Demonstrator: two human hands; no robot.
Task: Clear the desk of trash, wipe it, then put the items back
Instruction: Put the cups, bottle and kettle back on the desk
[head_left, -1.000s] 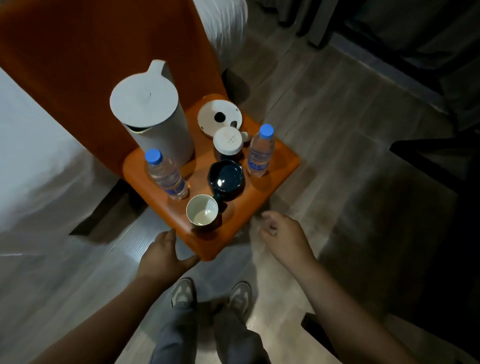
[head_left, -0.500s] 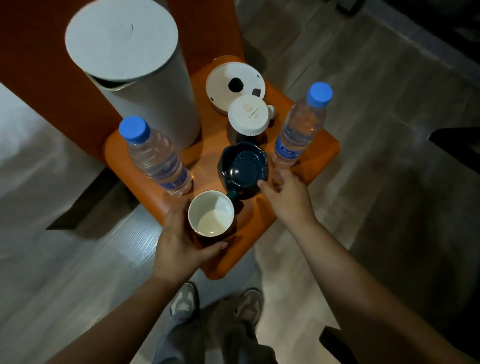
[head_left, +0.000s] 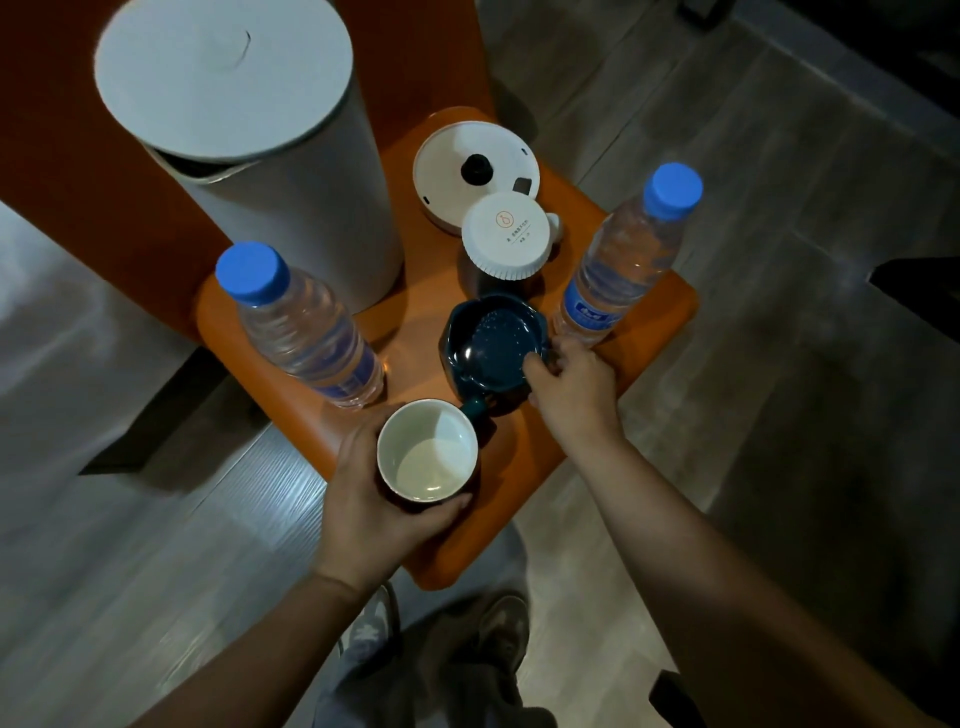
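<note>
Both hands are engaged at the near corner of the orange tabletop (head_left: 519, 525). The left hand (head_left: 379, 499) is wrapped around the white-lined cup (head_left: 427, 450), fingers curled on its far-left side and thumb across the near wall; the cup stands upright, mouth up and empty, at the near edge. The right hand (head_left: 571, 387) pinches the near-right rim of the dark blue ashtray (head_left: 493, 349), thumb and forefinger closed on it, other fingers tucked. The ashtray sits just beyond and to the right of the cup, its stub handle pointing toward the cup and apparently touching it. Each item lies directly under its own hand, so a straight lift should serve; the risk, in my judgement, is cup and ashtray knocking together. The right water bottle (head_left: 621, 270) stands just beside the right hand. The left water bottle (head_left: 301, 327), kettle (head_left: 249, 145), kettle base (head_left: 475, 169) and capped cup (head_left: 506, 236) are untouched.
</note>
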